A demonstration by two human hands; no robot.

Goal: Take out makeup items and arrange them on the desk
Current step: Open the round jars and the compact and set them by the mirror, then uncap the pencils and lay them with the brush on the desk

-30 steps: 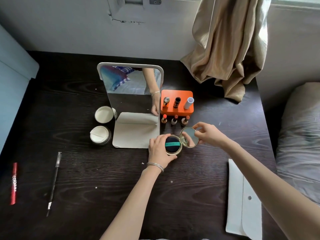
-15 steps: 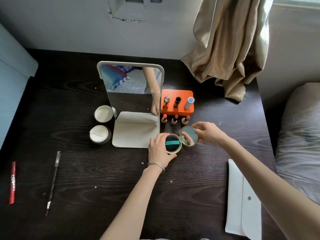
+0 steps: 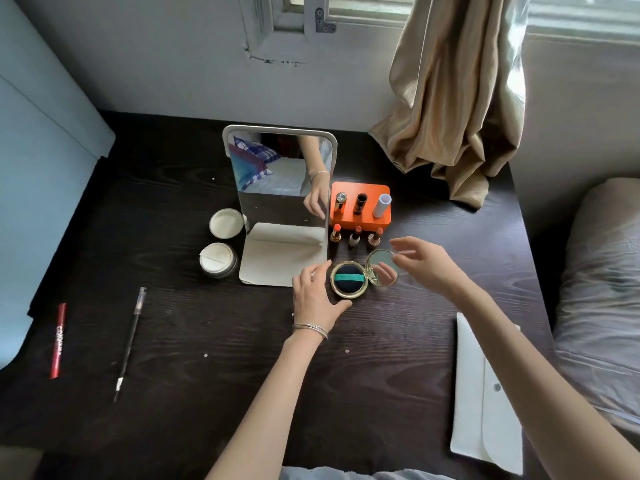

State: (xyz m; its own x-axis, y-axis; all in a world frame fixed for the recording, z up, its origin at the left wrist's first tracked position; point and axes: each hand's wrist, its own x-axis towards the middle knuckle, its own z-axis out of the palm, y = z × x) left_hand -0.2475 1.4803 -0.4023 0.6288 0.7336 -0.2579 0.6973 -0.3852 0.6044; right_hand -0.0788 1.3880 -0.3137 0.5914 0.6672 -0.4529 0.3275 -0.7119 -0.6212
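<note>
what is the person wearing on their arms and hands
Both forearms are bare, no sleeves in view. The left hand has thin silver bangles stacked at the wrist. The right hand shows no jewellery or glove, and its fingers are bare.

Dark desk [image 3: 207, 393], tan curtain [image 3: 457, 98], perhaps bedding [image 3: 602, 289]

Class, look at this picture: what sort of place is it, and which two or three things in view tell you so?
Probably a bedroom corner used as a makeup desk. A standing mirror sits on a dark wooden desk beside an orange lipstick holder, and a pillow lies at the desk's right edge below a curtained window.
</note>
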